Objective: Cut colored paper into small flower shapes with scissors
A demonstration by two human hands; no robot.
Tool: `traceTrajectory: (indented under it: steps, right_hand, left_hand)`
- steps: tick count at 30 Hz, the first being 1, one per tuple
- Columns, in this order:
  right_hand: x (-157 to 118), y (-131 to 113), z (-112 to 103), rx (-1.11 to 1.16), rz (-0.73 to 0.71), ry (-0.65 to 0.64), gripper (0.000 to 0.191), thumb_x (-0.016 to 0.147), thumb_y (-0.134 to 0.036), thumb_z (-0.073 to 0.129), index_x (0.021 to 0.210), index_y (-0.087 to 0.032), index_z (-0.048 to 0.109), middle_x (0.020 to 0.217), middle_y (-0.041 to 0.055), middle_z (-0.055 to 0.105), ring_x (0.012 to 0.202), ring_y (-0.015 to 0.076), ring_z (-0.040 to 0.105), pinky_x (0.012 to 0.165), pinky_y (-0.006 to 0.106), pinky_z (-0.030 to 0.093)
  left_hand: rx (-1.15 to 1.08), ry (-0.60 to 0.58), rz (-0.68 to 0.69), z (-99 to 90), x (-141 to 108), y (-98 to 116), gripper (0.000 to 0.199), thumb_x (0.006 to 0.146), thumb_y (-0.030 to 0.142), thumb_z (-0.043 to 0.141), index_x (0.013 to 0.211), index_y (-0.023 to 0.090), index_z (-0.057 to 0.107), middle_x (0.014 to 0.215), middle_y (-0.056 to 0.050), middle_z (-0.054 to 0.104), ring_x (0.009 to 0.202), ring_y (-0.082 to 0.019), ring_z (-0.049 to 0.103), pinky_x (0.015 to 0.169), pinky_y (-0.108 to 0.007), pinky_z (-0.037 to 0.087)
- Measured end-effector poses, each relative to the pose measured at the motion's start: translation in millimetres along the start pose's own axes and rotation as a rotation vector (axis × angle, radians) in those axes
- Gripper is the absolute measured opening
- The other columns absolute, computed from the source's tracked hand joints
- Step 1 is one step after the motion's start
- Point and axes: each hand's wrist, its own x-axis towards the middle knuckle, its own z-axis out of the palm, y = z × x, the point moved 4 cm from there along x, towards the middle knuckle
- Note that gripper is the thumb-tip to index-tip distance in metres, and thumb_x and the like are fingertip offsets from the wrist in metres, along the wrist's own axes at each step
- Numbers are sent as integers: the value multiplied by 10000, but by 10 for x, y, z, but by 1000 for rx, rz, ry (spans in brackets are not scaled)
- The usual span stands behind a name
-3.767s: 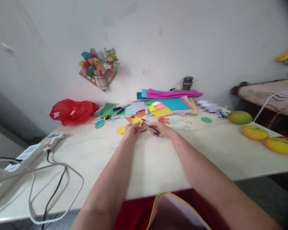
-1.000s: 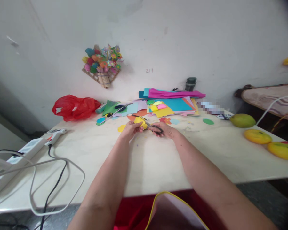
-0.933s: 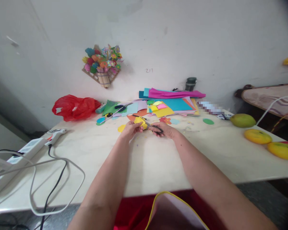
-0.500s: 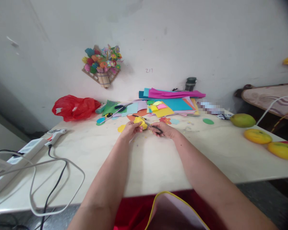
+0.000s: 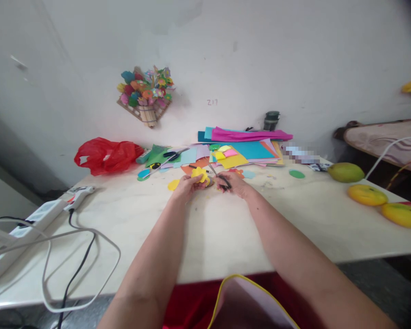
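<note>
Between thumb and fingers, my left hand (image 5: 187,185) pinches a yellow piece (image 5: 199,174) with a scalloped, flower-like edge. My right hand (image 5: 233,183) is closed on dark-handled scissors (image 5: 225,183), whose blades point up and left, a little apart from the yellow piece. Another yellow piece (image 5: 173,184) lies on the table just left of my left hand. A dark pen (image 5: 200,168) and an orange sheet (image 5: 200,162) lie behind the hands. Beyond my right hand are a red-orange flower shape (image 5: 239,172) and a light blue piece (image 5: 249,174).
Coloured sheets (image 5: 256,150) and a second pair of scissors (image 5: 173,155) lie at the back. A red plastic bag (image 5: 106,155) sits back left, above a power strip (image 5: 41,217) with loose cables. Mangoes (image 5: 367,195) line the right edge. A green oval (image 5: 296,174) lies nearer.
The scissor blades have come away from the yellow piece and now point more upward. The yellow piece has turned in my left hand, showing more of its scalloped edge.
</note>
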Motion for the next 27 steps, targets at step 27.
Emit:
traceTrajectory:
  steps: [27]
  right_hand:
    - [47, -57, 47, 144, -28, 170, 424, 500, -222, 760, 878, -178, 572, 566, -45, 596, 466, 99, 546, 372, 169, 285]
  left_hand:
    - [169, -170, -73, 64, 16, -116, 284, 612, 287, 795, 767, 96, 652, 590, -50, 664, 459, -108, 573, 501, -221, 470]
